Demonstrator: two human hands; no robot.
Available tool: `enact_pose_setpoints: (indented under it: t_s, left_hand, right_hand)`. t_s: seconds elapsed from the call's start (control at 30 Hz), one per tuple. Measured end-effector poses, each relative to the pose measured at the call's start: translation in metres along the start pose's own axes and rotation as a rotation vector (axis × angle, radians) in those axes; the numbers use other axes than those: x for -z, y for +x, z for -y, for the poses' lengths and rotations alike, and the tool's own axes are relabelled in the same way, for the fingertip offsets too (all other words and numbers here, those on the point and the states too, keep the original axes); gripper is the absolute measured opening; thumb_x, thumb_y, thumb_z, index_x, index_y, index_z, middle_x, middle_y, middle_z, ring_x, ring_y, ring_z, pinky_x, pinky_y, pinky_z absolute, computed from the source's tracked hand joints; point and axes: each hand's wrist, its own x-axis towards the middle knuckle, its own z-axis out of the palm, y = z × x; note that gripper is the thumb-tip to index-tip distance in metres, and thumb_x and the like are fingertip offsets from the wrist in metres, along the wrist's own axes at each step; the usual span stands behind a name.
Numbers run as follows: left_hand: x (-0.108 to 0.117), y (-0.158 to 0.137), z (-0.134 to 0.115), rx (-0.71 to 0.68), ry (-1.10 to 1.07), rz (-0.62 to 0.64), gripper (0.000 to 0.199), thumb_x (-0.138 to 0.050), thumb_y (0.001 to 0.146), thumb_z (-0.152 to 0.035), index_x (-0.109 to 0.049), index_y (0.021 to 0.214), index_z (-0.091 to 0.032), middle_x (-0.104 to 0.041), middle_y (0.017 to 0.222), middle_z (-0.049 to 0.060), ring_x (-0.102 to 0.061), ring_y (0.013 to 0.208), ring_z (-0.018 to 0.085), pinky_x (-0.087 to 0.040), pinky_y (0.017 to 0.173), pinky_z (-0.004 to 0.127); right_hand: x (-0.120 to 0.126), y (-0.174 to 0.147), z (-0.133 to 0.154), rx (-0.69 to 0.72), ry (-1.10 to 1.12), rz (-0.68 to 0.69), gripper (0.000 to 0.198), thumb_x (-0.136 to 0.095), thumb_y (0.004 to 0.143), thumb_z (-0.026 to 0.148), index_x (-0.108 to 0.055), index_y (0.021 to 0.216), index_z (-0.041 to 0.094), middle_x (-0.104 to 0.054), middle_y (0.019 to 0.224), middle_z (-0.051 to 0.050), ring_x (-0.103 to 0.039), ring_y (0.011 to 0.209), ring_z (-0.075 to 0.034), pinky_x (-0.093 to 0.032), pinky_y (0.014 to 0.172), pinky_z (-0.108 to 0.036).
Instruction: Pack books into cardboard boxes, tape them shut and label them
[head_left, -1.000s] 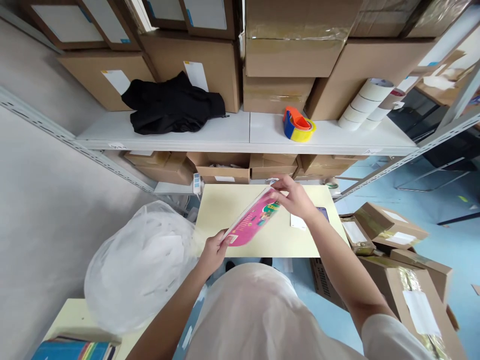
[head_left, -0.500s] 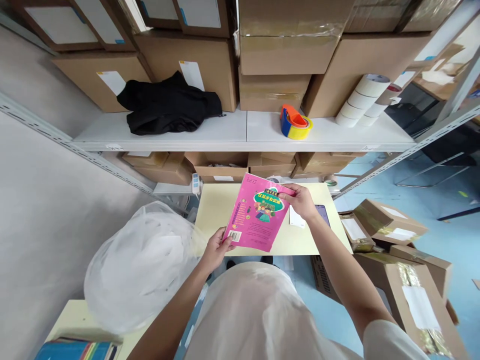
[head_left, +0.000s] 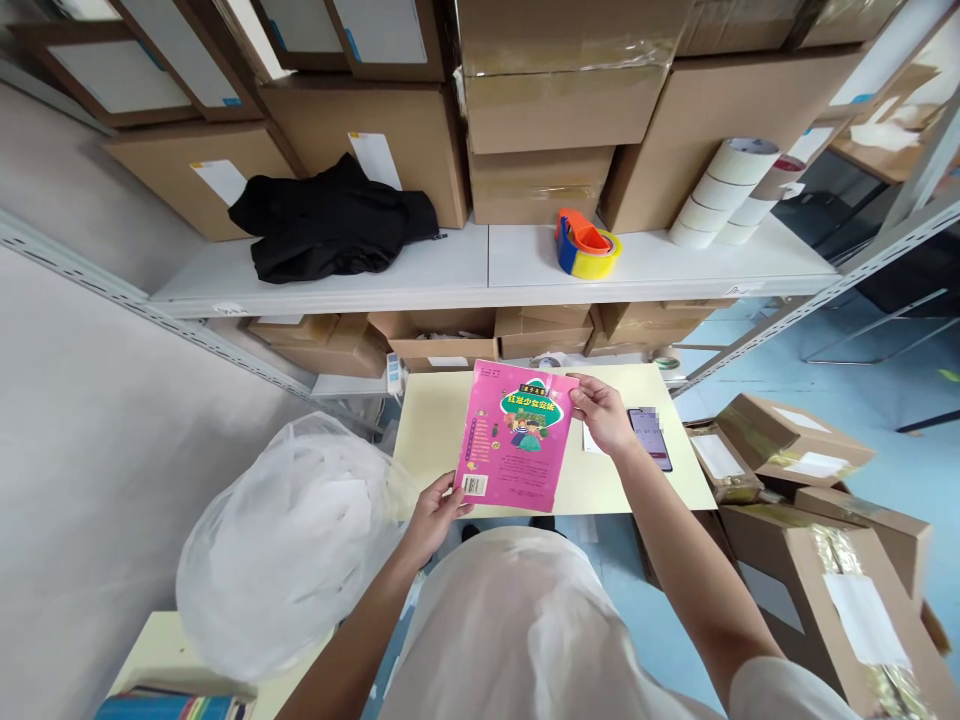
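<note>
A pink book point(head_left: 517, 440) with a green title patch, cartoon figures and a barcode is held up over the pale yellow table point(head_left: 431, 410). My left hand point(head_left: 433, 515) grips its lower left corner, beside the barcode. At the upper right edge, my right hand point(head_left: 602, 412) pinches the cover between thumb and fingers. Partly hidden behind my right hand, a white card point(head_left: 592, 440) lies on the table. A phone point(head_left: 651, 440) with a lit screen rests just right of it.
Cardboard boxes point(head_left: 817, 590) with tape and labels are piled on the floor at right. Left stands a big translucent plastic bag point(head_left: 285, 540). The shelf point(head_left: 495, 285) ahead bears black cloth point(head_left: 337, 220), a tape dispenser point(head_left: 587, 247) and white tape rolls point(head_left: 720, 195).
The book has turned a little counterclockwise to stand straighter and sits slightly lower. My right hand has shifted down to its edge, and more of the phone shows.
</note>
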Motion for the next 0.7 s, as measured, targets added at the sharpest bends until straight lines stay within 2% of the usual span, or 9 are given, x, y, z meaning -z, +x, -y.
enact_pose_setpoints:
  t_s: [0.27,0.4,0.5,0.57,0.63,0.7]
  left_hand:
    - [-0.004,-0.001,-0.004,0.028,-0.022,0.011,0.054,-0.074,0.069,-0.049,-0.064,0.113,-0.019,-0.067,0.118,0.012,-0.067,0.099,0.024,-0.054,0.087,0.04]
    - [-0.005,0.001,-0.001,0.013,-0.047,-0.021,0.051,-0.075,0.069,-0.046,-0.065,0.111,-0.019,-0.067,0.116,0.011,-0.066,0.098,0.023,-0.054,0.087,0.039]
    - [-0.004,0.004,0.002,0.001,-0.098,-0.048,0.049,-0.075,0.069,-0.045,-0.067,0.11,-0.02,-0.069,0.112,0.01,-0.067,0.096,0.022,-0.054,0.083,0.036]
    - [-0.004,0.007,0.001,0.011,-0.158,-0.044,0.048,-0.076,0.068,-0.045,-0.068,0.109,-0.021,-0.07,0.108,0.01,-0.067,0.092,0.02,-0.054,0.08,0.034]
    - [-0.006,0.012,-0.001,0.033,-0.22,-0.015,0.049,-0.078,0.067,-0.044,-0.068,0.11,-0.022,-0.07,0.108,0.009,-0.067,0.089,0.019,-0.053,0.078,0.032]
    - [-0.012,0.017,-0.004,0.063,-0.245,0.041,0.051,-0.077,0.067,-0.045,-0.068,0.112,-0.022,-0.07,0.111,0.01,-0.067,0.089,0.019,-0.053,0.078,0.032]
  right_hand:
    - [0.008,-0.002,-0.007,-0.007,-0.013,0.009,0.043,-0.074,0.069,0.041,-0.063,0.107,0.023,-0.071,0.089,-0.002,-0.066,0.076,-0.015,-0.054,0.069,-0.031]
    - [0.01,-0.002,-0.003,0.004,-0.015,0.031,0.046,-0.073,0.071,0.037,-0.062,0.114,0.026,-0.067,0.081,0.002,-0.065,0.075,-0.013,-0.055,0.073,-0.033]
    - [0.011,-0.002,0.007,0.013,-0.059,0.122,0.045,-0.067,0.075,0.033,-0.06,0.119,0.031,-0.066,0.087,0.003,-0.065,0.079,-0.014,-0.056,0.076,-0.035]
    - [0.009,0.001,0.018,0.028,-0.128,0.221,0.039,-0.063,0.077,0.032,-0.062,0.116,0.03,-0.066,0.097,0.0,-0.066,0.084,-0.015,-0.056,0.077,-0.037]
    - [0.005,0.006,0.033,0.116,-0.242,0.335,0.033,-0.064,0.079,0.032,-0.064,0.111,0.028,-0.066,0.103,-0.003,-0.065,0.089,-0.017,-0.055,0.08,-0.037]
    - [-0.004,0.012,0.051,0.282,-0.385,0.421,0.029,-0.066,0.08,0.034,-0.065,0.108,0.026,-0.064,0.106,-0.005,-0.063,0.097,-0.019,-0.053,0.085,-0.039]
